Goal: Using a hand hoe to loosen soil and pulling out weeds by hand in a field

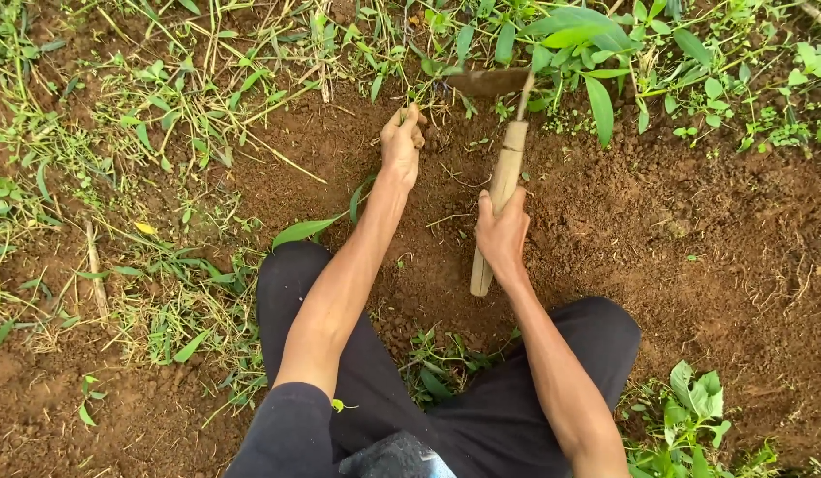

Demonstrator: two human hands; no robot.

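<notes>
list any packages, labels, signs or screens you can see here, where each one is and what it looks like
None in view: no package, label, sign or screen.
What shows instead is bare brown soil with green weeds at its edges.
The left hand reaches into the soil by the weeds.
The right hand grips a hand hoe with a plain pale wooden handle and a dark blade, unmarked.
</notes>
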